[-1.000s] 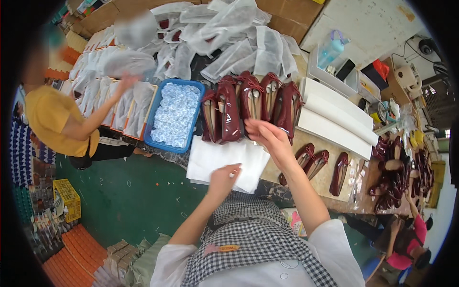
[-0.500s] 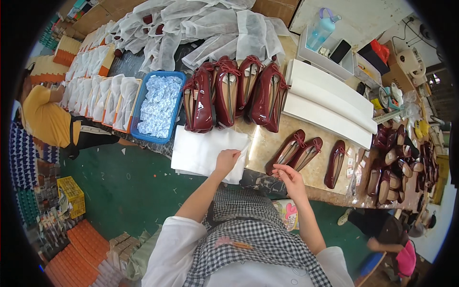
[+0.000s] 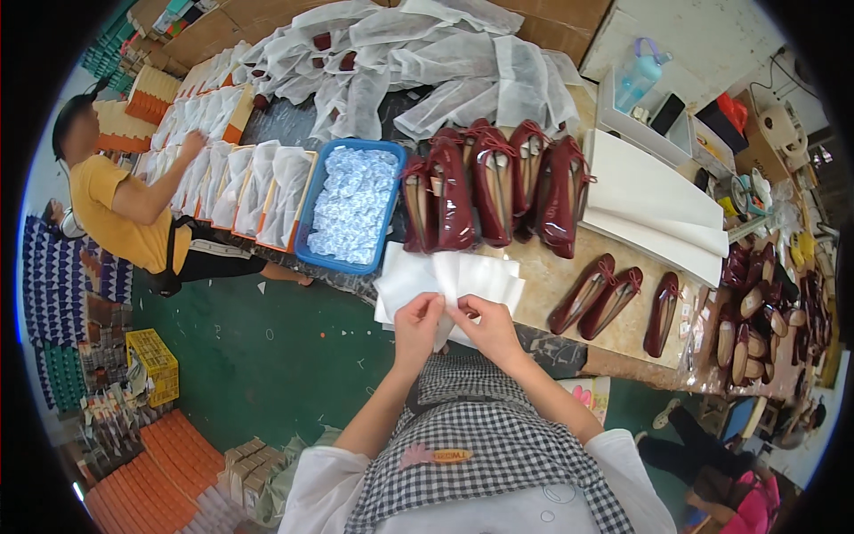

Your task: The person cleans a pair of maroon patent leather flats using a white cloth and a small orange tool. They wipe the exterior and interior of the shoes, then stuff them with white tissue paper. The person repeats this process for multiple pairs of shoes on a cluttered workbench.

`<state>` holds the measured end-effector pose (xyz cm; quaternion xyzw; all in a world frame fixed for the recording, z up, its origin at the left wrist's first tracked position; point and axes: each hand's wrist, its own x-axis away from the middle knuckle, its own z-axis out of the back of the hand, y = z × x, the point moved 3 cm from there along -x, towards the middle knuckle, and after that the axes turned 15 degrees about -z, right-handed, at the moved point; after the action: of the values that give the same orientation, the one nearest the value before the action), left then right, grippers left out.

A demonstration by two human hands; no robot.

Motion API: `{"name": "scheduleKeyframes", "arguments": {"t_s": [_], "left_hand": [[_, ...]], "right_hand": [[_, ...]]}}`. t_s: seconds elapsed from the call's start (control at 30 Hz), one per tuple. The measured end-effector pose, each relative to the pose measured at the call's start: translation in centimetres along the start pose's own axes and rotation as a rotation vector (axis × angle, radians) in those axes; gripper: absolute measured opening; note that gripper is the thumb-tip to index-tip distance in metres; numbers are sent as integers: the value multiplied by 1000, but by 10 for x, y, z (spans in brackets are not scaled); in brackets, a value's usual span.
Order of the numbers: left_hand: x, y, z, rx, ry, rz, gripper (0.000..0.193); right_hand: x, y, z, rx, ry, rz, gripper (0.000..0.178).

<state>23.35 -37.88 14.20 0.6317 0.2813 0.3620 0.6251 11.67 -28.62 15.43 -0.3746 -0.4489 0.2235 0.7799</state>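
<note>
In front of me both hands pinch a thin white sheet [image 3: 447, 274], raised and creased between them. My left hand [image 3: 416, 331] grips it from the left, and my right hand [image 3: 489, 329] from the right, fingertips almost touching. Under it lies a stack of similar white sheets [image 3: 398, 278] at the table's near edge. Just beyond stand several glossy dark red ballet flats [image 3: 559, 200] with bows. Closer on the right, a pair of red flats [image 3: 583, 298] and one single flat [image 3: 661, 316] rest on the tabletop.
A blue basket [image 3: 307, 227] of clear crumpled packets stands left of the shoes. White-wrapped items in boxes [image 3: 285, 200] line the left side, near a person in yellow [image 3: 120, 191]. White boards [image 3: 649, 200] and more red shoes [image 3: 756, 329] are on the right.
My right hand has moved left from beside the pair of flats to the sheet. Both hands now hold it, lifted into folds. The view has shifted, so the table appears farther right.
</note>
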Motion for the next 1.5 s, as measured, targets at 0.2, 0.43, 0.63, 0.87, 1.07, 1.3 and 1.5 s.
{"name": "scheduleKeyframes", "arguments": {"t_s": [0.2, 0.43, 0.63, 0.87, 1.07, 1.3, 1.5], "left_hand": [[-23, 27, 71, 175, 306, -217, 23], [-32, 54, 35, -304, -12, -299, 13], [-44, 49, 7, -366, -79, -225, 20], [-60, -7, 41, -43, 12, 13, 19], [-54, 12, 81, -345, 87, -104, 19], [-41, 64, 86, -918, 22, -619, 11], [23, 73, 28, -712, -244, -850, 15]], "right_hand": [[-18, 0, 0, 30, 71, 65, 20], [-33, -10, 143, 131, 1002, 161, 53], [-37, 9, 148, -414, 334, 63, 58], [91, -40, 95, 523, 17, 266, 43], [84, -40, 69, 675, 120, 374, 43], [76, -51, 44, 1003, 276, 460, 50], [49, -42, 21, 540, 16, 401, 36]]}}
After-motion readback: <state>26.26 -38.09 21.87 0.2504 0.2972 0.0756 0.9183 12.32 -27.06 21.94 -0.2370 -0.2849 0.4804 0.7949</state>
